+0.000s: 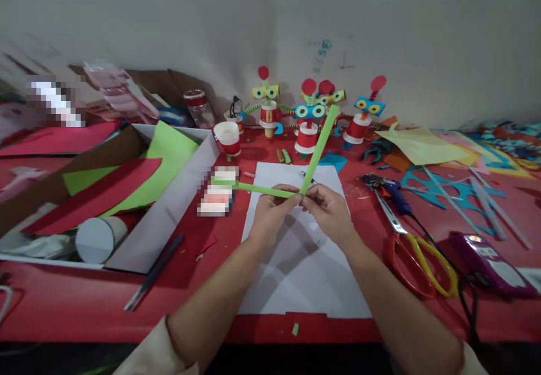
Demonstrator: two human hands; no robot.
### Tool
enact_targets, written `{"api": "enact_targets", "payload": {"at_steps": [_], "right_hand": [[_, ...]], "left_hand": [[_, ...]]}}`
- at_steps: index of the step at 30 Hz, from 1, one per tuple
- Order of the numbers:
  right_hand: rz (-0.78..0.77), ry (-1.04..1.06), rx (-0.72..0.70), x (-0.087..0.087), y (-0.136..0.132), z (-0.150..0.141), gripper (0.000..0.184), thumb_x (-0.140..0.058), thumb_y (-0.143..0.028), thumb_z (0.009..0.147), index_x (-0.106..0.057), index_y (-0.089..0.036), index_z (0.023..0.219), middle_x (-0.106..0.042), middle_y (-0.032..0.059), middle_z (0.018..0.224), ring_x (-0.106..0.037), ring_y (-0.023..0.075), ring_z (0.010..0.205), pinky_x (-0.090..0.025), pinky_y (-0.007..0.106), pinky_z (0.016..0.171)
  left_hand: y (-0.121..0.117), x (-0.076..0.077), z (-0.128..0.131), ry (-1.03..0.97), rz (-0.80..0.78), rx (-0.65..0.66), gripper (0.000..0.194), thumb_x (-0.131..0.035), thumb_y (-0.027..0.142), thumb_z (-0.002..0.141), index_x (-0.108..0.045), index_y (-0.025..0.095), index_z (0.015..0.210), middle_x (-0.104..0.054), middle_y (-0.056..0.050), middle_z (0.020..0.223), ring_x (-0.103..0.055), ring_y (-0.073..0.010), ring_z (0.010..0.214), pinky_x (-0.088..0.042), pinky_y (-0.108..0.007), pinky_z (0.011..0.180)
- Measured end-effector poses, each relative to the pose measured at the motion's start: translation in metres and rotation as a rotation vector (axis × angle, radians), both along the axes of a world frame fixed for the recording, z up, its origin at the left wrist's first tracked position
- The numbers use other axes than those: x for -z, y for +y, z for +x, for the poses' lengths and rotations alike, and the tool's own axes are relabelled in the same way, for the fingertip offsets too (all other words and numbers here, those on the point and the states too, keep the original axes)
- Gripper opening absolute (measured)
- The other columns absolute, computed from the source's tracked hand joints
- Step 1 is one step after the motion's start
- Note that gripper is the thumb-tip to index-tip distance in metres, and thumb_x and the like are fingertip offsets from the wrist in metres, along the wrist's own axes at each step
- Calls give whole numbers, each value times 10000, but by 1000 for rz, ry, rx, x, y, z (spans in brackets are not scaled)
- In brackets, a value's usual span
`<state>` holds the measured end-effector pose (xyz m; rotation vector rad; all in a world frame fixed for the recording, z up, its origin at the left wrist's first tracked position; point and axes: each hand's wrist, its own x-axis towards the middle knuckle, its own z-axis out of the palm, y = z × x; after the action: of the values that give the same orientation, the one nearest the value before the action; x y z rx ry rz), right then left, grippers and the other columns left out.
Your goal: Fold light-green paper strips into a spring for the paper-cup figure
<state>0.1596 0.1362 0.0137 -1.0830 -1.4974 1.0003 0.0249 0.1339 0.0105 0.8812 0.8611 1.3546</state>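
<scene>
My left hand [270, 212] and my right hand [327, 208] meet above a white sheet [304, 273] on the red table. Both pinch two green paper strips where their ends cross. One green strip [257, 189] runs left, nearly level. The other green strip [319, 146] rises up and to the right, toward the paper-cup figures [308, 118] by the wall. Fingers of both hands are closed on the joint between the strips.
Red and yellow scissors [416, 256] and a blue glue gun [391, 189] lie right of the sheet, with a purple device [490, 262] beyond. At the left, a white box [169, 211] holds red and green paper and a roll. A stack of red cups [228, 138] stands behind.
</scene>
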Motion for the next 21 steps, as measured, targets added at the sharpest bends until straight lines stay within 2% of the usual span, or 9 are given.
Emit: {"api": "enact_targets", "payload": {"at_steps": [4, 11, 13, 18, 21], "right_hand": [[-15, 20, 5, -2, -4, -4, 108, -633, -299, 784, -597, -208, 738, -609, -7, 656, -601, 150, 598, -499, 291, 602], [37, 31, 25, -1, -8, -6, 88, -629, -288, 810, -620, -212, 768, -651, 17, 699, -623, 165, 654, -514, 291, 619], [48, 42, 22, -1, -7, -5, 91, -639, -280, 801, -623, -208, 749, -639, 9, 670, -618, 160, 628, -509, 284, 604], [78, 44, 6, -2, -8, -1, 77, -630, -249, 807, -633, -205, 744, -634, 1, 665, -609, 148, 624, -497, 268, 606], [127, -2, 31, -1, -8, 1, 94, -622, -217, 807, -636, -210, 715, -634, -1, 665, -600, 145, 629, -480, 258, 601]], "left_hand": [[0, 0, -1, 20, -21, -34, 82, -771, 207, 621, -709, 199, 675, -665, -11, 652, -596, -153, 659, -478, -316, 692], [0, -1, 0, -29, -48, -74, 114, -781, 171, 584, -715, 197, 674, -676, -8, 639, -615, -155, 649, -496, -310, 680], [-4, -6, 1, 61, 37, -134, 76, -759, 155, 622, -709, 189, 668, -682, -8, 648, -626, -157, 651, -504, -305, 674], [-15, -10, 2, 371, 435, -319, 82, -694, 149, 760, -736, 206, 719, -694, -5, 657, -625, -141, 654, -494, -269, 658], [-17, -8, 4, 396, 514, -356, 101, -684, 137, 782, -744, 212, 749, -715, -10, 690, -635, -138, 670, -494, -257, 658]]}}
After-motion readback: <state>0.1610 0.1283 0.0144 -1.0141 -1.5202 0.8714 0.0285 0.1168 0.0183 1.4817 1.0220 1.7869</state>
